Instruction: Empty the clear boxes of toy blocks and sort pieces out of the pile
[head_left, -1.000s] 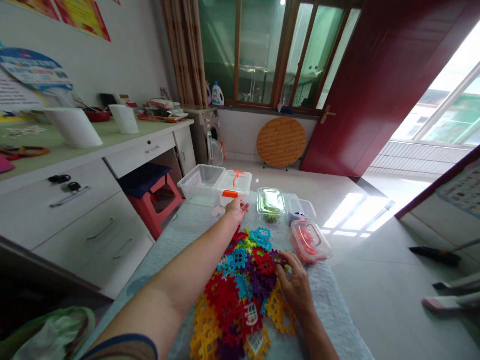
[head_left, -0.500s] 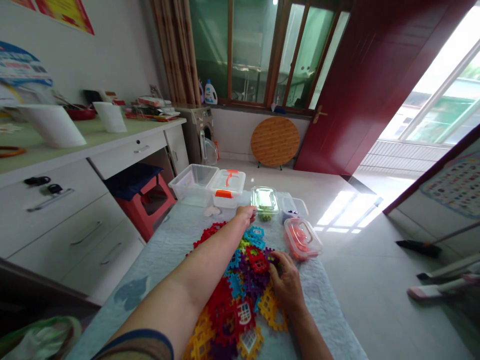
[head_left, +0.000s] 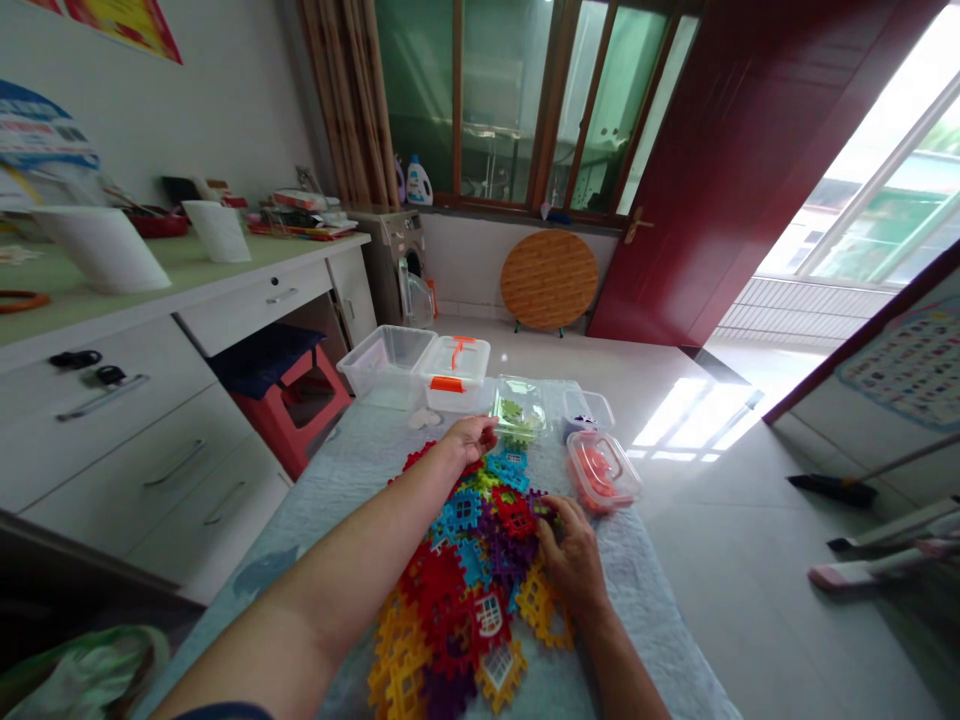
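My left hand (head_left: 472,436) reaches across the table, its curled fingertips at the near left corner of a clear plastic box (head_left: 534,408) with green pieces (head_left: 517,432) in it. The fingers appear to grip the box's rim or lid; which of these I cannot tell. My right hand (head_left: 576,550) is at the right side of a heap of interlocking plastic building pieces (head_left: 446,590) in red, blue, purple and yellow. Its thumb and fingers close round a small greenish piece (head_left: 553,520), partly hidden. A red window piece (head_left: 514,512) lies just left of it.
A lidded box of orange-red pieces (head_left: 600,475) and a small tub of dark pieces (head_left: 581,422) stand to the right. Behind are an open clear bin (head_left: 386,365) and a white box with orange clips (head_left: 455,380). White pieces (head_left: 425,419) lie on the cloth.
My left hand has drawn back a little to the left. The clear box's edge has shifted left, and more of its green pieces show. My right hand has hardly moved.
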